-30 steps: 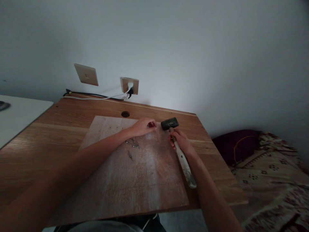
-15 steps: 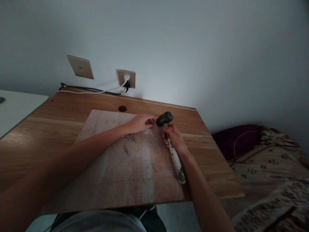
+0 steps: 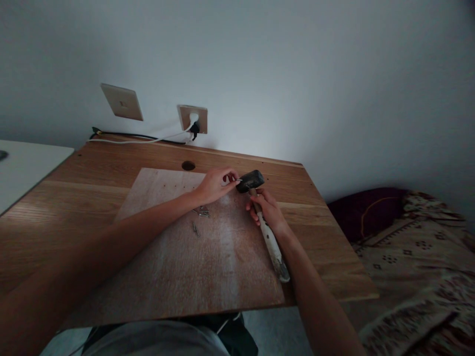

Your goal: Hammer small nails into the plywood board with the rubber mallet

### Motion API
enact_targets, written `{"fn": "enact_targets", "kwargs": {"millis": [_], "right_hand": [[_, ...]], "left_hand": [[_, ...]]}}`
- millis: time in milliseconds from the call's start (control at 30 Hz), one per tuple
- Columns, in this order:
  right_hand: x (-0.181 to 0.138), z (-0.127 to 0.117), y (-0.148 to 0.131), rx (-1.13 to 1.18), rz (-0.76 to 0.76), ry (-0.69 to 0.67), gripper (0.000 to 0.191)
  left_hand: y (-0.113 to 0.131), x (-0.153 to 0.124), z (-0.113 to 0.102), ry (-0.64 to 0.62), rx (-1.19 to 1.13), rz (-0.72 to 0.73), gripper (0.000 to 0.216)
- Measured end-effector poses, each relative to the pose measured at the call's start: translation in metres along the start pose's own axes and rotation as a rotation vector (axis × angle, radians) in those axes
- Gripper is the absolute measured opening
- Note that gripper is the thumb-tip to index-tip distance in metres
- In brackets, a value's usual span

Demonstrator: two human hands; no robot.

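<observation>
My right hand (image 3: 265,206) is closed around the upper handle of a hammer (image 3: 272,247), which has a dark head and a worn white grip. In a pinch between thumb and fingers, my left hand (image 3: 218,184) holds a small shiny nail (image 3: 239,180), its tip close to the hammer head. I cannot tell whether nail and head touch. Below both hands lies a flat reddish-brown board (image 3: 208,277). Several loose nails (image 3: 203,212) rest on it near my left wrist, and a couple more nails (image 3: 195,228) lie closer to me.
The board lies on a wooden desk (image 3: 319,232) against the wall. A round cable hole (image 3: 188,165) is behind the board. Cables (image 3: 141,139) run to a wall socket (image 3: 193,118). A white panel (image 3: 29,165) stands at left; patterned bedding (image 3: 415,257) is at right.
The hammer head has shifted slightly left and tilted. My left fingers have risen a little, and the nail between them now shows in front of the head.
</observation>
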State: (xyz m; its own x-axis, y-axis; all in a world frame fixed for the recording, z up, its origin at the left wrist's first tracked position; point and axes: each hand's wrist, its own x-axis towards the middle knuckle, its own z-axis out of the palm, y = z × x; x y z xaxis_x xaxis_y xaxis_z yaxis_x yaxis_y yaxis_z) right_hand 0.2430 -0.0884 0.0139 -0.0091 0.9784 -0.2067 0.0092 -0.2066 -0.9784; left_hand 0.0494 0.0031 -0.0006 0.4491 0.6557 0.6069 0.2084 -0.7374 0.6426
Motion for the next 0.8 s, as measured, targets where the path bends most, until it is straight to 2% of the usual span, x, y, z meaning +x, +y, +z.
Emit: {"fn": "enact_targets", "kwargs": {"millis": [133,533,800], "right_hand": [[0.0012,0.0002,0.0025,0.006,-0.028,-0.011,0.038],[0.0,0.0035,0.0054,-0.022,-0.04,0.025,0.034],[0.0005,0.0033,0.0056,-0.03,-0.049,0.004,0.038]], "left_hand": [[0.0035,-0.0009,0.0,0.024,0.032,0.038,0.008],[0.0018,-0.0019,0.0006,0.016,0.068,0.024,0.011],[0.001,-0.0011,0.0013,0.041,0.08,0.062,0.006]]}}
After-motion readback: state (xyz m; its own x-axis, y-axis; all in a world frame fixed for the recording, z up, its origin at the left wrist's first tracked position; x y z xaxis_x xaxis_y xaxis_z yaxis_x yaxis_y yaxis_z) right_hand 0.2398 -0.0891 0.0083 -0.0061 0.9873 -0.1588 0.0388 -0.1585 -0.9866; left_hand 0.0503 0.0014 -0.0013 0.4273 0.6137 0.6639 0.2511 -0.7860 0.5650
